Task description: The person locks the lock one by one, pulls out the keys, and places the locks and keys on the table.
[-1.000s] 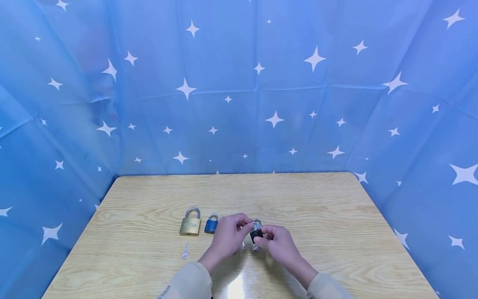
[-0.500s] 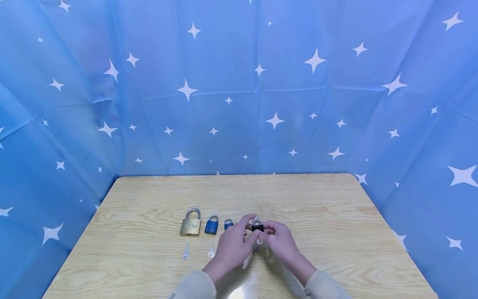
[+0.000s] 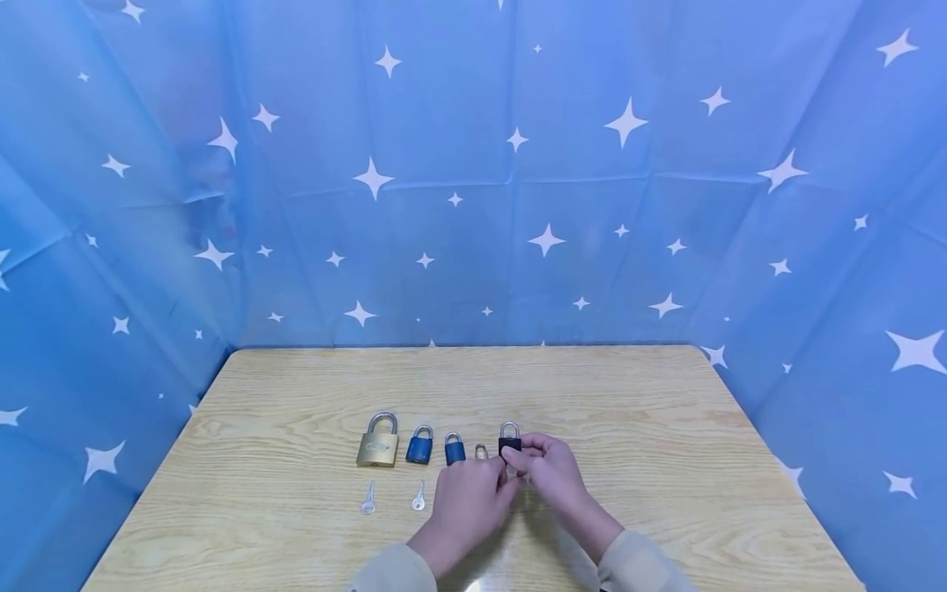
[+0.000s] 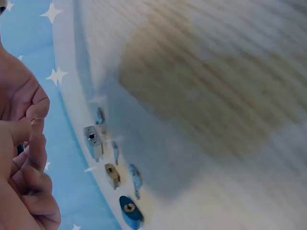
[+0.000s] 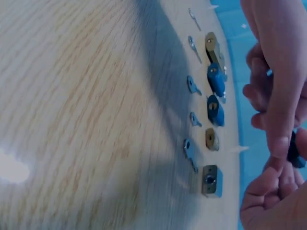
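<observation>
My right hand (image 3: pixel 551 470) grips a black padlock (image 3: pixel 510 446) by its body, its silver shackle upright. The thumb and fingers of my left hand (image 3: pixel 469 500) are curled together at the padlock's underside and pinch a small key there, mostly hidden by the fingers. In the right wrist view the black padlock (image 5: pixel 295 152) shows only partly between the two hands. Left of the hands, a small brass padlock (image 3: pixel 482 451) and a blue padlock (image 3: pixel 455 448) lie on the table, partly covered by my left hand in the head view.
A large brass padlock (image 3: pixel 377 449) and another blue padlock (image 3: pixel 418 446) continue the row leftward. A silver padlock (image 5: pixel 211 181) ends it on the right. Loose keys lie before the row, among them one key (image 3: pixel 368 498) and another key (image 3: pixel 418 496). A starry blue curtain (image 3: pixel 473 205) stands behind.
My left hand has left the padlock's shackle and dropped to its underside. The black padlock has moved slightly away from me and now stands upright, its shackle in plain sight.
</observation>
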`<state>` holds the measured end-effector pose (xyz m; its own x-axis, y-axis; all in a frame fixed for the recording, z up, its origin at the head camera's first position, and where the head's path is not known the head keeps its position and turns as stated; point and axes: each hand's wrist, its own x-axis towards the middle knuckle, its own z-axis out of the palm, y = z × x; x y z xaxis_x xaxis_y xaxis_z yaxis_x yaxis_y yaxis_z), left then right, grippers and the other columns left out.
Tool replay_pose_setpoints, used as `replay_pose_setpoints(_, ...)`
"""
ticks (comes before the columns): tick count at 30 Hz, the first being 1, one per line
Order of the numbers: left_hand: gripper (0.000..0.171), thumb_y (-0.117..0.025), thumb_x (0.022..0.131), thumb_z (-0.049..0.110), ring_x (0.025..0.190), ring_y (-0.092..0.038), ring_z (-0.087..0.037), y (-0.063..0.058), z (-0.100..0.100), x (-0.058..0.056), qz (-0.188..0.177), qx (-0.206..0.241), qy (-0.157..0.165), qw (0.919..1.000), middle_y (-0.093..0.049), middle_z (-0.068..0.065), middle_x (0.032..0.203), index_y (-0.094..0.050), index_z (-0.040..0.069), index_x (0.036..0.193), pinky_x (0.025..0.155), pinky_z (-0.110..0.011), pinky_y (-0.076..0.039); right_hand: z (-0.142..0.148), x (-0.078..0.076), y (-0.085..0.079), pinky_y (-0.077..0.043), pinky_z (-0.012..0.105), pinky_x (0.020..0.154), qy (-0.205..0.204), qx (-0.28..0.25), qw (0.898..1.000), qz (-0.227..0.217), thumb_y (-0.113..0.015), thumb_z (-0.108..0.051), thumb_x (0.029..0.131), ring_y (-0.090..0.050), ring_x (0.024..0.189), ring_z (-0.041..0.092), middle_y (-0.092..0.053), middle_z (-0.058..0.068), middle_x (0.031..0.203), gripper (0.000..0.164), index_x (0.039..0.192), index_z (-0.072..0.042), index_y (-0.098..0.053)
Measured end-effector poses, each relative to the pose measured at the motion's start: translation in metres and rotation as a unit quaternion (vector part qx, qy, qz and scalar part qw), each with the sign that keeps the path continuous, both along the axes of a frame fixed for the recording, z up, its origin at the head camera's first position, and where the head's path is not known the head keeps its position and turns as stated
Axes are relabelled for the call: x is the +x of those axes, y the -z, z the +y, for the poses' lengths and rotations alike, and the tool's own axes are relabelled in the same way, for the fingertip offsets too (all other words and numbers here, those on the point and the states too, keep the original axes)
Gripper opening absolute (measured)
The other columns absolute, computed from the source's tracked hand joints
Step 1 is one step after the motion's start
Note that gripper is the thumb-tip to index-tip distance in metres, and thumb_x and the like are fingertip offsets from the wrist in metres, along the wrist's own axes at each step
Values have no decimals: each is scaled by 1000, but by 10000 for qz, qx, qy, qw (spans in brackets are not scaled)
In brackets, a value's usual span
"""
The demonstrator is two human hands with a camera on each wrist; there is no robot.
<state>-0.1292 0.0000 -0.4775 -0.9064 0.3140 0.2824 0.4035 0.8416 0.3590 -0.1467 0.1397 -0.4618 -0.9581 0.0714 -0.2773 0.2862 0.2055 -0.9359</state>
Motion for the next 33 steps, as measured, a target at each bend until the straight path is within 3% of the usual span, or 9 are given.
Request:
replay_pose_setpoints(4, 36, -67, 88, 45, 42, -33, -1, -2, 2, -2, 214, -141, -102, 9996, -41, 14, 47, -57, 23, 61, 39, -17, -23, -3, 0, -3, -39, 24, 61, 89, 48, 9999, -18, -76, -20, 82, -54, 72, 13, -70, 2, 82, 28, 99, -1, -65)
replay_pose_setpoints(11, 38, -65, 90, 40, 43, -37, -5, -3, 3, -4, 172, -281, -158, 9993, -43, 12, 48, -54, 23, 59, 39, -20, -25, -5, -4, -4, -40, 24, 62, 143, 52, 9999, 24, -76, -18, 81, -53, 72, 13, -67, 1, 78, 24, 96, -2, -65)
replay_pose_setpoints(19, 33, -61, 93, 43, 46, -48, -9, -2, 4, -5, 70, -301, -364, 9989, -53, 8, 53, -64, 20, 69, 40, -23, -28, -6, -7, -3, -48, 33, 75, 90, -276, 9996, -73, -75, -19, 82, -63, 82, 13, -73, 4, 92, 35, 109, 1, -64)
replay_pose_setpoints(23, 30, -60, 93, 40, 46, -44, -6, 0, 2, -7, -143, 53, -395, 9991, -53, 9, 53, -65, 19, 71, 41, -22, -29, -6, -7, -4, -47, 33, 76, 124, -270, 9995, -45, -76, -20, 82, -60, 83, 13, -70, 5, 94, 38, 112, 1, -65)
replay_pose_setpoints(28, 31, -60, 92, 36, 42, -38, 0, -1, -1, -11, -786, 754, -264, 9937, -50, 14, 51, -60, 23, 64, 41, -20, -29, -6, -8, -5, -45, 33, 76, 126, -235, 9996, -24, -75, -18, 83, -58, 81, 15, -67, 4, 88, 32, 107, 0, -67)
replay_pose_setpoints(33, 31, -61, 91, 36, 40, -37, 1, -5, -1, -12, -993, 882, -264, 9908, -47, 16, 49, -60, 24, 62, 41, -20, -29, -6, -9, -5, -43, 30, 73, 139, -149, 9998, 20, -75, -18, 83, -55, 80, 15, -65, 3, 85, 27, 102, -1, -67)
